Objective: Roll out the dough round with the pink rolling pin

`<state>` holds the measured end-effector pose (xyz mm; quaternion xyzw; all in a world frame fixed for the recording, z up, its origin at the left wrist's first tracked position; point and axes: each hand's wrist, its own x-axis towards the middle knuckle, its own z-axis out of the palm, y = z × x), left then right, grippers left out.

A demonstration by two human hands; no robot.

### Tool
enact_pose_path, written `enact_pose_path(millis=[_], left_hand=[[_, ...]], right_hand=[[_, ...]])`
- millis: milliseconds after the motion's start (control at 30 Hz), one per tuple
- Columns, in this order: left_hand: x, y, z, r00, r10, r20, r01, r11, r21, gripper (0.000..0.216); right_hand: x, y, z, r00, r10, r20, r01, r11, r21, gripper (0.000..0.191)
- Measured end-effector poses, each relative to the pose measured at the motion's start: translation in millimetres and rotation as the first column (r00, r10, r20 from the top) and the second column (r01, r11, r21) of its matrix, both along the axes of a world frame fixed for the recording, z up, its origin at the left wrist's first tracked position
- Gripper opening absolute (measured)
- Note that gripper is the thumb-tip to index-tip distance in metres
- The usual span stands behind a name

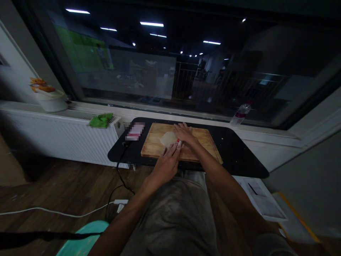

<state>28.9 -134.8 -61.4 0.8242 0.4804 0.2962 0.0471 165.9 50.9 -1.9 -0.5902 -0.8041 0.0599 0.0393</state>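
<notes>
A flat, pale sheet of dough (168,138) lies on the wooden cutting board (151,146). Between my hands, at the dough's right side, shows a narrow pale rod with a red mark (178,140). Most of it is hidden under my fingers, so its kind is not clear. My left hand (169,159) lies over its near end, fingers stretched forward and close together. Over the far end is my right hand (184,133), with its fingers bent across it and pointing left. Pale powder seems to coat the fingers of both hands.
The board sits on a small black table (239,156) against the window. A phone (135,131) lies left of the board, with a cable (119,170) hanging near it. On the sill stand a plastic bottle (241,113) and a white tub (52,101). A green cloth (101,120) drapes the radiator.
</notes>
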Motion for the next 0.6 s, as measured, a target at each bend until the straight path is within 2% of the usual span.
enact_pose_path(millis=[233,400,600], left_hand=[[-11,3,-1.0,1.000,0.019,0.011,-0.019,1.000,0.025,0.066],[-10,5,-4.8,0.993,-0.100,0.056,0.097,0.994,0.044,0.072],[2,8,-3.4,0.978,-0.206,-0.029,0.208,0.975,0.080,0.078]], right_hand=[[-16,-1,5.0,1.000,0.010,0.029,-0.011,1.000,0.009,0.061],[-13,-3,4.7,0.997,0.036,0.067,-0.037,0.999,0.019,0.059],[5,0,3.7,0.974,0.178,0.140,-0.184,0.982,0.032,0.059]])
